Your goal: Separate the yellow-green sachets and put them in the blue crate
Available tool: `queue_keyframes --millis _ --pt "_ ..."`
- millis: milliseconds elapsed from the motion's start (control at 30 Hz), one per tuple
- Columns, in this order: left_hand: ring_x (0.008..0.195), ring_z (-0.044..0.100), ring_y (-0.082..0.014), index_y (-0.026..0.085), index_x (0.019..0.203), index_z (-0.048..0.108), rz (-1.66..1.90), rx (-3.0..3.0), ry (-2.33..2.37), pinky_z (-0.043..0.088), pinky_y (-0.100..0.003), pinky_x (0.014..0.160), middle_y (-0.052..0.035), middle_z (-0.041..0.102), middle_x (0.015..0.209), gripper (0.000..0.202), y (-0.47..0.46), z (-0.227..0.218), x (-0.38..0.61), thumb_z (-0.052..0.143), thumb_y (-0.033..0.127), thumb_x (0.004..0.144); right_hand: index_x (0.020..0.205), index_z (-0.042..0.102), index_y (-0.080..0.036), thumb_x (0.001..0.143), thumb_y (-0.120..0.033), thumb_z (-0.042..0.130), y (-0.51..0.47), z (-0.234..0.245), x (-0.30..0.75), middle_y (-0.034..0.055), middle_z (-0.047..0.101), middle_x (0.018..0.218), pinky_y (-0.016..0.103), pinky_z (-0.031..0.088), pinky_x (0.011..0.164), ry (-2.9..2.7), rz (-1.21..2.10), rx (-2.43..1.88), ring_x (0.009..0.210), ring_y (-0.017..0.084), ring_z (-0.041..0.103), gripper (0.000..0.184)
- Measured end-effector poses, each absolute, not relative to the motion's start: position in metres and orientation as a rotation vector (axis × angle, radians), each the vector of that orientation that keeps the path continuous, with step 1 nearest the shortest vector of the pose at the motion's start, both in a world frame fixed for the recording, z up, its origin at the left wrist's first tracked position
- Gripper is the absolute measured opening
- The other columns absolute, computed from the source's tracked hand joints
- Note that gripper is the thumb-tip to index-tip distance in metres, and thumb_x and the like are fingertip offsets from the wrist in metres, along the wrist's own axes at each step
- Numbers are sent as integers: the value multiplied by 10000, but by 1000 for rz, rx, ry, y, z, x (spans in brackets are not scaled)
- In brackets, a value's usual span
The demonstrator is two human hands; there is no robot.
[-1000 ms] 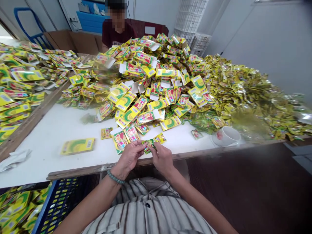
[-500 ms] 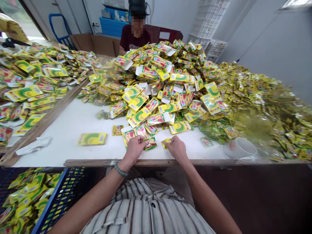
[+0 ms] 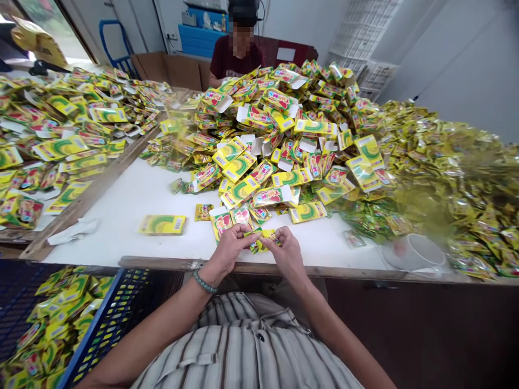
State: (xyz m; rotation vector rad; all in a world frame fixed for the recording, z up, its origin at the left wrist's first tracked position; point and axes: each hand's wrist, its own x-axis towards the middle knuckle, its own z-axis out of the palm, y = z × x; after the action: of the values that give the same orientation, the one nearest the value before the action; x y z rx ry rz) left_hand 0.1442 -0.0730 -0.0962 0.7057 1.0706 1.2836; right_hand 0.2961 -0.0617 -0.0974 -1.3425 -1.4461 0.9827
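My left hand (image 3: pixel 227 249) and my right hand (image 3: pixel 286 250) meet over the near edge of the white table (image 3: pixel 133 200). Both pinch small yellow-green sachets (image 3: pixel 264 236) held together between the fingertips. A beaded bracelet (image 3: pixel 203 282) circles my left wrist. Just beyond my hands lies the front of a big heap of yellow cartons (image 3: pixel 275 140), some with open white flaps. One flat carton (image 3: pixel 162 224) lies alone to the left of my hands, and a single sachet (image 3: pixel 203 211) lies near it.
A mound of loose sachets (image 3: pixel 438 162) fills the right side, with a white cup (image 3: pixel 413 253) at its front. More cartons (image 3: pixel 52 140) cover the left table. A blue crate (image 3: pixel 77 324) of cartons stands lower left. Another person (image 3: pixel 239 48) sits opposite.
My hands were apart half a second ago, each with a sachet; now they have come together with the sachets touching. The camera has tilted and shifted slightly.
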Motion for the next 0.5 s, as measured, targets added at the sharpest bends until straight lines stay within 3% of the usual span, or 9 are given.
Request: queue_keyframes --millis 100,233,400,500 --pt "552 578 -91 147 725 597 1256 634 1036 461 -208 552 14 668 636 501 -75 -95 138 918 389 427 722 458 -215 686 -553 733 -63 -96 303 -46 482 631 239 375 547 -1470 1210 -1241 588 113 436 437" --pt "563 574 -96 141 693 605 1286 742 1067 466 -216 572 12 656 619 469 -77 -95 135 910 389 437 742 524 -205 663 -576 750 -62 -93 304 -27 535 646 245 422 562 -1449 1229 -1260 602 126 490 442" --pt "575 570 -105 146 695 620 1241 882 1067 454 -226 583 11 644 619 416 -77 -93 128 881 404 499 853 605 -198 706 -558 720 -63 -86 296 24 656 774 309 505 686 -1481 1561 -1134 700 176 601 406" --pt "600 605 -148 165 740 623 1210 972 1201 479 -264 608 -13 656 634 383 -71 -90 110 787 490 621 769 589 -196 746 -554 682 -63 -82 295 -1 614 676 278 472 611 -1592 1295 -1184 639 159 561 371"
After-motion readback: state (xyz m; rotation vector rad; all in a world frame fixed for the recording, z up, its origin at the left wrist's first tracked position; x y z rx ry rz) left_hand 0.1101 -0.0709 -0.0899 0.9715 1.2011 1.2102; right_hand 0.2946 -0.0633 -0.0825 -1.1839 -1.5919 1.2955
